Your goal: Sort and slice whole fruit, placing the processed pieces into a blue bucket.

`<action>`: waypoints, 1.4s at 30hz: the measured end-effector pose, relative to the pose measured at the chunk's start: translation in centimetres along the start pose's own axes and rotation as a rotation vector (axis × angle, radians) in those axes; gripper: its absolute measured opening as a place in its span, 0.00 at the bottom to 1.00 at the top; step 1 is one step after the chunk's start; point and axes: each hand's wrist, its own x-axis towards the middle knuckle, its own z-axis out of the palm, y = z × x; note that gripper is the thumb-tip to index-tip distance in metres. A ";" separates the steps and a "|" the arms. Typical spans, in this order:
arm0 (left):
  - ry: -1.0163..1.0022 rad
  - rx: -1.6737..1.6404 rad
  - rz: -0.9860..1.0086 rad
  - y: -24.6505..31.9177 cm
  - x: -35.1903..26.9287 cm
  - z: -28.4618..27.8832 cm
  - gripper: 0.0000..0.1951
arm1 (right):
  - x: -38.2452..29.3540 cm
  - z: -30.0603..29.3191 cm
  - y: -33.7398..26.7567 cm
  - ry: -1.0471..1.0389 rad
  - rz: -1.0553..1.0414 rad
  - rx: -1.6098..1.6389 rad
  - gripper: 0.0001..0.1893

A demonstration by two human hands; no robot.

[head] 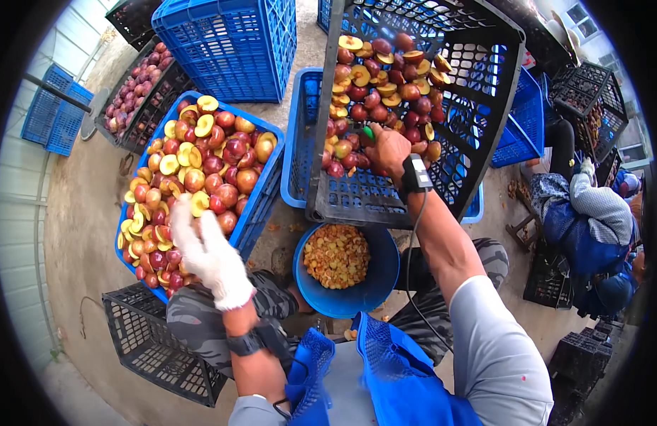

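My left hand [211, 250], in a white knitted glove, is over the near right edge of a blue crate [278, 160] heaped with whole and halved plums [195, 181]. Its fingers are apart and it looks slightly blurred; nothing shows in it. My bare right hand [388, 149] is among plums [379, 98] in a tilted black plastic crate [349, 210], closed around a tool's green handle [369, 133]; the tool's other end is hidden. That crate lies over a blue crate [293, 181]. Between my knees, a round blue tub [344, 306] holds plum pits and scraps [336, 255].
Whole plums fill a dark crate [139, 90] at the upper left, beside a tall blue crate [227, 48]. An overturned black crate [163, 341] lies at my left knee. Two co-workers [600, 213] sit at the right among crates. A cable [413, 298] runs from my right wrist.
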 end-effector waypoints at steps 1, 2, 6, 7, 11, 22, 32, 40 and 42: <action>-0.119 -0.236 -0.191 0.8 -2.0 1.2 0.19 | 1.0 2.6 1.1 0.021 -0.063 -0.086 0.13; -0.177 -0.258 -0.155 1.5 -3.5 2.0 0.17 | 1.0 3.5 0.4 -0.027 -0.038 -0.161 0.12; -0.473 -0.486 -0.444 3.9 -6.1 3.3 0.13 | -0.2 1.0 3.4 0.046 0.163 0.338 0.18; -0.492 -0.561 -0.540 4.3 -6.4 3.4 0.13 | -1.8 -1.5 1.2 -0.140 0.252 1.036 0.22; -0.569 -0.858 -0.819 6.2 -7.4 6.2 0.23 | -10.9 -10.0 -5.7 -0.460 0.383 1.701 0.22; -0.446 -1.432 -1.234 4.6 -8.6 6.3 0.20 | -22.1 -10.9 -13.2 0.041 0.041 0.759 0.18; -0.683 -1.198 -1.269 4.5 -8.8 4.8 0.19 | -24.4 -8.6 -13.9 -0.148 -0.132 0.697 0.24; -0.961 -1.252 -1.494 3.6 -9.3 5.2 0.13 | -24.9 -10.7 -12.4 -0.845 0.318 1.330 0.29; -0.997 -1.179 -1.484 3.0 -9.1 5.4 0.12 | -25.3 -9.8 -12.1 -0.791 0.214 1.167 0.31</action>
